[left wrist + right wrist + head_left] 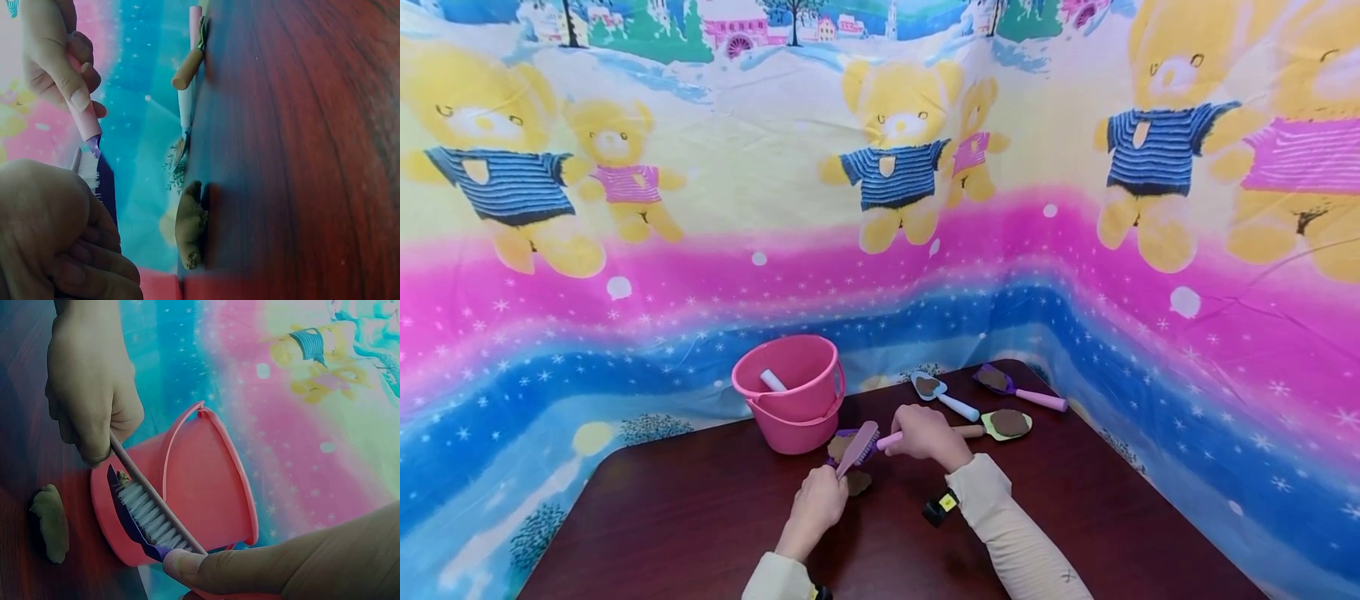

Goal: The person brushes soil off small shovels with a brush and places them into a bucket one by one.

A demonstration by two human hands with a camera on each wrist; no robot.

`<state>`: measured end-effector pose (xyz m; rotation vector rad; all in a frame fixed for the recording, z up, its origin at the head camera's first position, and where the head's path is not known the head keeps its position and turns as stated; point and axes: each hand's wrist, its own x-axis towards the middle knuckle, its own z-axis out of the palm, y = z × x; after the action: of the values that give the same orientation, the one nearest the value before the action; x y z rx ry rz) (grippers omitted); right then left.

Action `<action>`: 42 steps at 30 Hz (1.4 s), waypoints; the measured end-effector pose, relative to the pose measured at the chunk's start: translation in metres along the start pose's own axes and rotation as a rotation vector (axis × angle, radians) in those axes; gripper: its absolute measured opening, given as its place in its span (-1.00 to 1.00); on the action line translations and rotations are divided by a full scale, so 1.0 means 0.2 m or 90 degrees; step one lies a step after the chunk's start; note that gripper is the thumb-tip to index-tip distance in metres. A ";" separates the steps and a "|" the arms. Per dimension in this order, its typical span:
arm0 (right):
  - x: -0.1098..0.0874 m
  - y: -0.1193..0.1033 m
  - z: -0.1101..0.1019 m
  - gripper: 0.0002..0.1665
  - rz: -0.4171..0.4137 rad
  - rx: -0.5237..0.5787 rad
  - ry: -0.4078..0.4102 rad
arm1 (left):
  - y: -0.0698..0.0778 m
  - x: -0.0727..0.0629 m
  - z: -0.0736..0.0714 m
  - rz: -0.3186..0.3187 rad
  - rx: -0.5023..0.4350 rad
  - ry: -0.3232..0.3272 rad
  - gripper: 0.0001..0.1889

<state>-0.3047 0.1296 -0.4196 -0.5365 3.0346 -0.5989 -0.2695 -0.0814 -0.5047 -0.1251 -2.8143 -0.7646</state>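
The bucket (pixel 793 432) is pink, the brush (pixel 859 446) mauve with white bristles (pixel 150 515), the gripped trowel (pixel 107 187) purple with a pink handle (pixel 86 122), the lump (pixel 51 524) brown, the table (pixel 685 500) dark red wood-grain, and the fabric backdrop (pixel 625 333) banded magenta and blue with white snowflake prints

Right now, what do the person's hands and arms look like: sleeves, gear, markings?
Both the left hand and right hand are ungloved. Cream sleeves cover the forearms; the right one has a small dark mark. A boxy black unit with a yellow label sits at the right cuff; a similar one is partly visible on the left.
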 end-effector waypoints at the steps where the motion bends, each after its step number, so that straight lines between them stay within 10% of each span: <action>1: 0.00 0.00 0.00 -0.73 0.003 0.003 -0.002 | -0.01 0.00 0.00 -0.001 0.002 -0.001 -0.70; 28: -0.04 0.07 -0.09 -0.64 0.002 0.066 0.012 | -0.24 0.04 -0.15 -0.076 -0.004 -0.003 -0.73; 42: -0.01 0.08 -0.07 -0.70 0.009 0.068 -0.001 | -0.15 0.07 -0.17 -0.047 -0.076 -0.016 -0.67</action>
<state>-0.3083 0.1495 -0.4116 -0.5105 2.9804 -0.7537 -0.2803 -0.1248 -0.4881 -0.0508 -2.8098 -0.9547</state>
